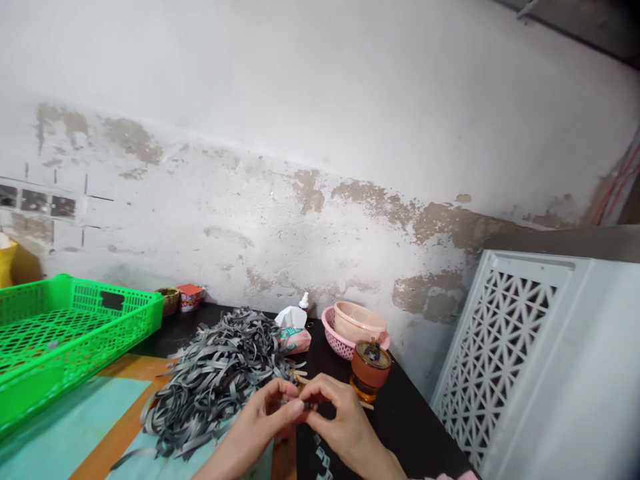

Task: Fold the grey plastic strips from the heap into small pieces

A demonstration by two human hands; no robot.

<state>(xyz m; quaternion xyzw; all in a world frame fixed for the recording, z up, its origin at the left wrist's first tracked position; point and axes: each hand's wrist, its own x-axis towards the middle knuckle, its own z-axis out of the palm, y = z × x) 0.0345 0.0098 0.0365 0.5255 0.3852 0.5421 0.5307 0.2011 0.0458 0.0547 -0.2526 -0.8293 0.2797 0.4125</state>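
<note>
Left hand (270, 415) and right hand (345, 421) pinched a dark piece (307, 405) I couldn't identify from afar, near the grey strips (215, 380).

Viewed from where I stand; sides are the worker's own. Wall (320, 167) runs behind the table (410, 427). Crate (75, 373) at left, bag (20, 263) behind it. Small basket (171, 301) and box (190, 298), side by side, near the crate's far right corner. Pile of strips (220, 380) right of crate. Tissue pack (295, 340) at the pile's far right, bottle (304, 302) behind the pack. Farther right, bowl (357, 323) in basin (335, 342); jar (370, 373) just before them. Left hand (270, 413) and right hand (343, 420) meet before the pile's right edge; small pieces (324, 460) on the table between the wrists. Panel (495, 360) far right.
</note>
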